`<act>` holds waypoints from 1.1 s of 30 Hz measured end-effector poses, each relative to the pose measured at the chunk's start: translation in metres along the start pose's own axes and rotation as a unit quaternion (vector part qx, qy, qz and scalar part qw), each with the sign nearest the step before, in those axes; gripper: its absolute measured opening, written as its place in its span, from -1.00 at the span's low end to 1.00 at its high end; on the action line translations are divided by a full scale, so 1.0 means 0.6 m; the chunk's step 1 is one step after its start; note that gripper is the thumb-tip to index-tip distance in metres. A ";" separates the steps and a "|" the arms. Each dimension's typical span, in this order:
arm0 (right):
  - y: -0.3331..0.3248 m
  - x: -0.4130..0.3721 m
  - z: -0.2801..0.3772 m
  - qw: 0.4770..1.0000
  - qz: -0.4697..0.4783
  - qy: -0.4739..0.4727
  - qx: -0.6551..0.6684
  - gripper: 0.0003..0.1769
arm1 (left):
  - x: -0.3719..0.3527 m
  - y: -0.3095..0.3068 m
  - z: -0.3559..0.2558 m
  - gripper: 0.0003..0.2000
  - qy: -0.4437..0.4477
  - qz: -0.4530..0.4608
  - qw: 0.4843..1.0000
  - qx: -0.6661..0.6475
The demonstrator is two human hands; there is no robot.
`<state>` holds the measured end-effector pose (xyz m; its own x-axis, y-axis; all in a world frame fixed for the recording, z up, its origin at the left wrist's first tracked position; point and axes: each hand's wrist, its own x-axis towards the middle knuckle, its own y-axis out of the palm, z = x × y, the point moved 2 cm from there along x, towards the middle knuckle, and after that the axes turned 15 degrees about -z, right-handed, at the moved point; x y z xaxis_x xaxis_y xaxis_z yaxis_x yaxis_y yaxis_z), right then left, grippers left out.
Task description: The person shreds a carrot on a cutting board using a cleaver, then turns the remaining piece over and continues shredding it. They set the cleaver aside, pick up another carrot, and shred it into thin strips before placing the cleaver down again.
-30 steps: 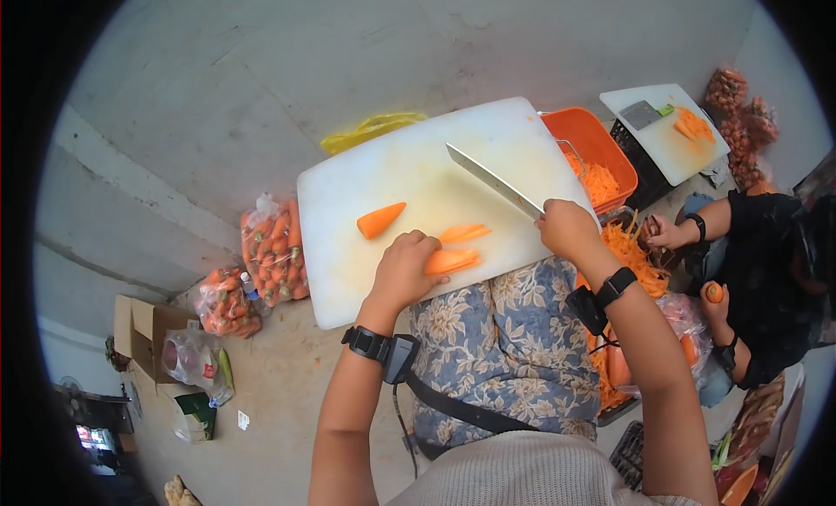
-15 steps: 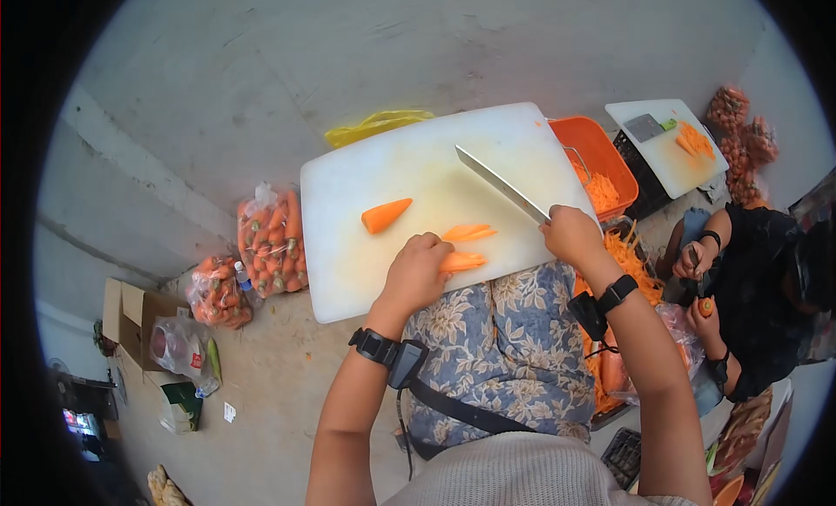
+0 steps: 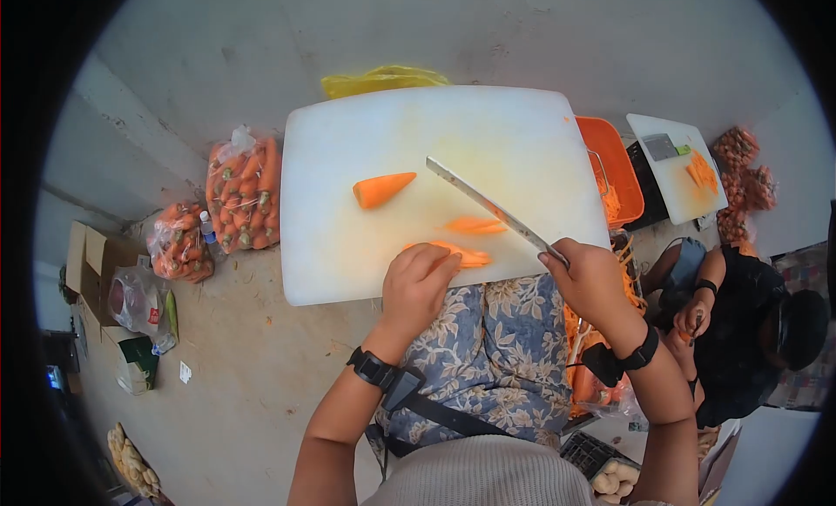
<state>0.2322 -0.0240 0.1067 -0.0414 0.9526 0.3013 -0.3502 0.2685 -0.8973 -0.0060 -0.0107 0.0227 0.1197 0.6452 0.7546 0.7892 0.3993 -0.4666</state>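
My right hand (image 3: pixel 589 281) is closed round the handle of a large knife (image 3: pixel 492 205). Its blade points up and left across the white cutting board (image 3: pixel 331 253), seen nearly edge-on, and passes over the right end of a small group of carrot slices (image 3: pixel 470 225). Near the board's front edge, my left hand (image 3: pixel 416 284) has its fingers curled over a pile of sliced carrot (image 3: pixel 473 257), partly hiding it. Farther back lies a thick cut piece of carrot (image 3: pixel 383 190), touched by neither hand.
Bags of carrots (image 3: pixel 246 192) stand left of the board. An orange basin (image 3: pixel 596 140) with shredded carrot is at right, beside a second board (image 3: pixel 662 179) with a cleaver. A co-worker in black (image 3: pixel 740 323) sits at right. A cardboard box (image 3: pixel 87 262) stands far left.
The view has shifted slightly. My right hand has brought the knife left over the slices, its blade now more edge-on. My left hand stays at the carrot pile, its fingers drawn closer together.
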 end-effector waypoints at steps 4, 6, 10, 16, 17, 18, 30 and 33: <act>0.002 -0.002 0.042 0.995 0.062 -0.077 0.004 -0.82 | -0.007 0.013 0.006 -0.79 -0.010 -0.010 1.000 0.002; 0.015 -0.003 0.046 0.991 0.086 -0.098 -0.003 -0.84 | -0.011 0.013 0.007 -0.80 -0.025 -0.009 0.999 0.017; 0.022 0.005 0.052 0.986 0.103 -0.132 -0.018 -0.83 | -0.015 0.013 0.008 -0.81 -0.009 -0.021 0.999 0.037; -0.001 0.008 0.049 0.978 0.153 -0.139 -0.017 -0.68 | -0.024 0.003 0.013 -0.79 -0.019 0.024 0.999 0.023; -0.006 0.007 0.049 0.976 0.165 -0.138 -0.029 -0.60 | -0.026 0.003 0.013 -0.79 -0.025 0.035 0.999 0.023; -0.013 0.009 0.051 0.975 0.173 -0.135 -0.030 -0.60 | -0.028 0.003 0.014 -0.79 -0.032 0.038 0.999 0.020; -0.031 0.007 0.030 0.958 0.230 -0.158 -0.072 -0.35 | -0.043 -0.006 0.014 -0.66 -0.215 0.079 0.970 -0.075; -0.026 0.005 0.028 0.952 0.240 -0.163 -0.097 -0.34 | -0.053 -0.003 0.016 -0.62 -0.330 0.082 0.931 -0.131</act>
<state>0.2216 -0.0277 0.1269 -0.4522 0.8859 -0.1033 -0.0391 -0.1354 -0.9900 -0.0170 -0.0259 -0.0048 -0.0767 0.9776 0.1959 0.9235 0.1437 -0.3558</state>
